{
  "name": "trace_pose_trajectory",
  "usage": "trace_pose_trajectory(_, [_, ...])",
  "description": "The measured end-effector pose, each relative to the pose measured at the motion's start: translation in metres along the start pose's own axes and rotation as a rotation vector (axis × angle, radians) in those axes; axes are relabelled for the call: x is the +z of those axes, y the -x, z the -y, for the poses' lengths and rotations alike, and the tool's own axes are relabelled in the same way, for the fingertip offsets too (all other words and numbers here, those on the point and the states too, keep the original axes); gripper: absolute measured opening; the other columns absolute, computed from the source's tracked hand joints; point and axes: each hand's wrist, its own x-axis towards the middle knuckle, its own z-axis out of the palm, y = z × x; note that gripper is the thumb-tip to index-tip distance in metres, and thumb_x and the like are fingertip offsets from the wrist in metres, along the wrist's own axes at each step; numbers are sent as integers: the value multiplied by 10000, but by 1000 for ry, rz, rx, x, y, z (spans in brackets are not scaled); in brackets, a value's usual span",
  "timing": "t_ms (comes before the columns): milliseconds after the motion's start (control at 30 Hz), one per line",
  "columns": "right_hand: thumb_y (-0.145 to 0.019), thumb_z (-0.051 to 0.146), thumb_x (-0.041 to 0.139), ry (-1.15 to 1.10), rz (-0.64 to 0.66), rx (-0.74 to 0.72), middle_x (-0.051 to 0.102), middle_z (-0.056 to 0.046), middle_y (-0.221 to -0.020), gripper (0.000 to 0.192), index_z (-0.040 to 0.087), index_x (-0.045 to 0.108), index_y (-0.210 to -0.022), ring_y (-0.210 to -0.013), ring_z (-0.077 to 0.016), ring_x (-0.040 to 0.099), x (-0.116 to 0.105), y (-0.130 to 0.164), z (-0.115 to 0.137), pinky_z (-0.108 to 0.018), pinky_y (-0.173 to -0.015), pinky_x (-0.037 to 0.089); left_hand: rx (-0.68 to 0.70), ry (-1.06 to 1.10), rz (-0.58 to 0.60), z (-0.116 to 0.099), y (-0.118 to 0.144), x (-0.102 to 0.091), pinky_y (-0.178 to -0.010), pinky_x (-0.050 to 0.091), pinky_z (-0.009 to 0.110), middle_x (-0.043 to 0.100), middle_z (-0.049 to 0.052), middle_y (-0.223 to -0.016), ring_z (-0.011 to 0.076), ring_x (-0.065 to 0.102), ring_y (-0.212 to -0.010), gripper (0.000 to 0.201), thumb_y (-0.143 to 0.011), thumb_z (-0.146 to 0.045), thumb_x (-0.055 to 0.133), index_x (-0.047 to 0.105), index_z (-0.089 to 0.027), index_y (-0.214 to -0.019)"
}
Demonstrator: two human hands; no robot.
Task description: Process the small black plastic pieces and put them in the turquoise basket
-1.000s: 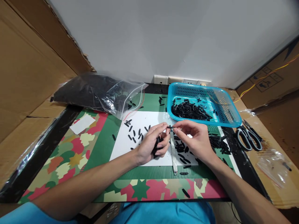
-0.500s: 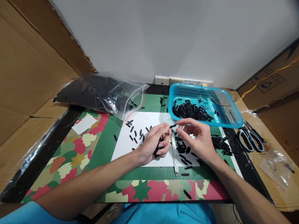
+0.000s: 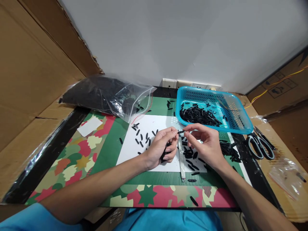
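My left hand point(image 3: 160, 148) rests on the white sheet point(image 3: 146, 153), its fingers curled around a bunch of small black pieces point(image 3: 165, 150). Its thumb and forefinger pinch one end of a single black piece point(image 3: 181, 132). My right hand point(image 3: 207, 146) meets it from the right and pinches the other end of that piece. Loose black pieces point(image 3: 142, 137) lie scattered on the sheet to the left of my hands, and more lie under my right hand. A thin white strip point(image 3: 181, 158) lies on the sheet between my hands.
A blue basket point(image 3: 237, 110) with a heap of black pieces stands at the back right. A clear zip bag point(image 3: 106, 94) of black pieces lies at the back left. Scissors point(image 3: 261, 146) lie at the right, a small clear bag point(image 3: 285, 175) beyond them. Cardboard walls stand on both sides.
My hands stay together over the sheet; the right fingers let go of the single black piece half a second ago and now pinch it again. The view has shifted slightly.
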Motion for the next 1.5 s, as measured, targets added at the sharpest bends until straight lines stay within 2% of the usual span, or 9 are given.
trace_pose_trajectory(167, [-953,345,748,44,-9,-21,744,-27,-851,137,216,764,-995,-559,-123,587,0,1,0,-260,-499,479,-7,8,-1,0,0,-1,-334,266,147,365,-126,-489,67,254,-316,291,-1005,-474,594,479,-239,-877])
trace_pose_trajectory(333, [-984,280,701,129,-70,-172,718,-15,-798,79,224,741,-946,-592,-143,617,2,7,4,-294,-575,529,-23,29,-6,-1,0,-3,-340,304,163,349,-123,-500,67,256,-324,251,-983,-428,603,508,-231,-860])
trace_pose_trajectory(500, [-963,196,704,473,-356,-444,743,-29,-838,41,229,728,-966,-735,-194,661,-9,4,5,-363,-739,525,6,65,-75,-2,-1,-2,-336,302,167,330,-120,-497,70,254,-332,251,-986,-406,602,509,-231,-832])
trace_pose_trajectory(633, [-942,212,736,610,-530,-434,761,-44,-912,54,226,737,-994,-882,-241,673,-21,-6,5,-419,-883,493,-19,88,-8,-3,0,-4,-345,315,168,344,-112,-505,71,268,-345,244,-1006,-402,599,528,-231,-846])
trace_pose_trajectory(700, [-951,204,715,534,-433,-410,752,-42,-911,50,224,732,-994,-838,-225,659,-20,-6,8,-384,-813,501,-42,132,12,-4,-1,-7,-342,307,164,335,-112,-505,71,248,-351,253,-1015,-418,600,541,-231,-855])
trace_pose_trajectory(833, [-967,177,676,402,-5,-328,749,-17,-824,88,213,738,-916,-674,-160,623,1,6,15,-313,-676,485,-45,275,8,-7,-3,-12,-307,245,156,299,-119,-489,73,138,-355,308,-1014,-498,614,555,-231,-871])
trace_pose_trajectory(900, [-986,207,661,339,106,-225,744,-12,-799,113,206,758,-928,-620,-139,594,13,13,16,-286,-610,463,-35,283,15,-8,-4,-14,-302,244,157,300,-124,-482,72,110,-349,329,-1006,-544,617,565,-237,-900])
trace_pose_trajectory(1167, [-913,393,768,11,228,155,762,-45,-749,261,151,843,-979,-546,-116,532,21,11,7,-239,-509,373,-67,170,-9,-4,-2,-11,-335,273,148,314,-128,-475,58,126,-338,375,-1013,-620,557,560,-251,-946])
trace_pose_trajectory(1500, [-778,450,866,-142,213,351,606,3,-519,335,122,792,-777,-452,-83,426,21,7,-1,-217,-455,261,-54,23,53,-3,1,-8,-357,289,150,340,-119,-509,59,255,-329,436,-1014,-673,500,550,-245,-953])
